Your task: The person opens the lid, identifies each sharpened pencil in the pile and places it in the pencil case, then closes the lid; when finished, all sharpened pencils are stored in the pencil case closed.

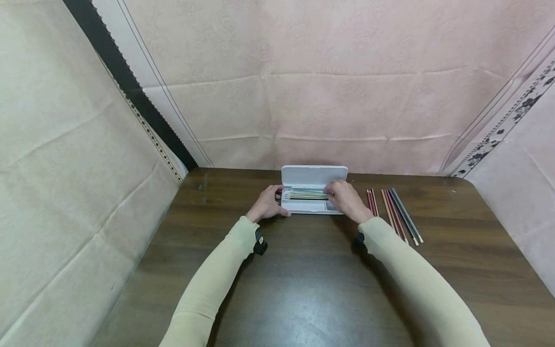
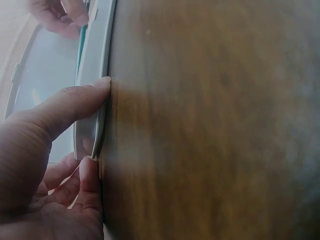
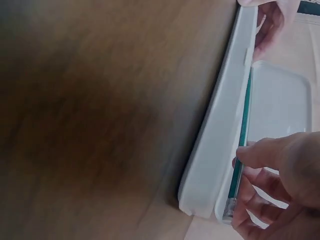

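Note:
A white pencil case (image 1: 314,176) lies on the table with its lid raised at the back. Several pencils (image 1: 299,194) lie lengthwise in its tray. My left hand (image 1: 266,205) grips the case's left end, thumb on the front edge and fingers at the end wall, as the left wrist view shows. At the right half of the case, my right hand (image 1: 347,198) pinches a teal pencil (image 3: 244,125) between thumb and fingers. That pencil runs lengthwise along the case, its pale tip end near the right end wall. Whether it touches the tray bottom is hidden.
Right of the case, on the brown wooden table (image 1: 295,289), lie several pencils (image 1: 401,214) in red, brown and teal tones. A few dark red pencils (image 1: 371,200) are partly covered by the right forearm. Pale cloth (image 1: 338,111) hangs behind the table and at both sides.

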